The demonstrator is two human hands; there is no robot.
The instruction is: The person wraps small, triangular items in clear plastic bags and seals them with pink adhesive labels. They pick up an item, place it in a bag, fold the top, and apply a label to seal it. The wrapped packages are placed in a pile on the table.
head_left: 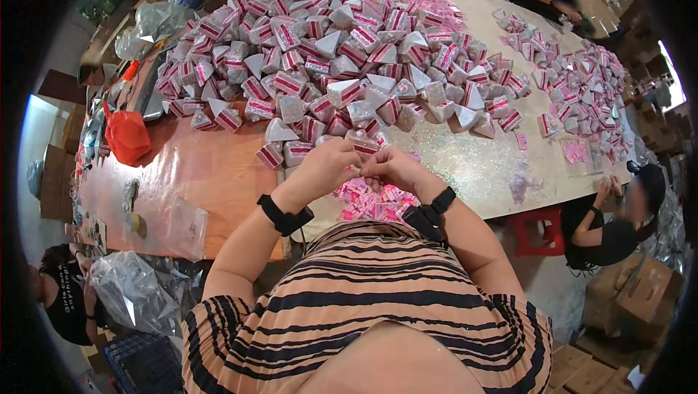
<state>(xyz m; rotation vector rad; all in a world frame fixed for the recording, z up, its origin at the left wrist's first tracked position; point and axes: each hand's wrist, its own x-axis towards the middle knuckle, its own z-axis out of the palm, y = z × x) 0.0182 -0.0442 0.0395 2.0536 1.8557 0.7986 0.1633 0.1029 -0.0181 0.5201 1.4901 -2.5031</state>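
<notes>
Striped fabric of the person's shirt [378, 299] fills the near edge. Just beyond it, the left hand [325, 167] and right hand [391, 169] are brought together, fingers pinched on a small pink packet [365, 148] held between them. Below the hands, flat pink packets [374, 203] are heaped, seemingly unfolded stock. Beyond the hands, a large pile of folded pyramid packets [342, 52] covers the desk [211, 176], suggesting much is done.
</notes>
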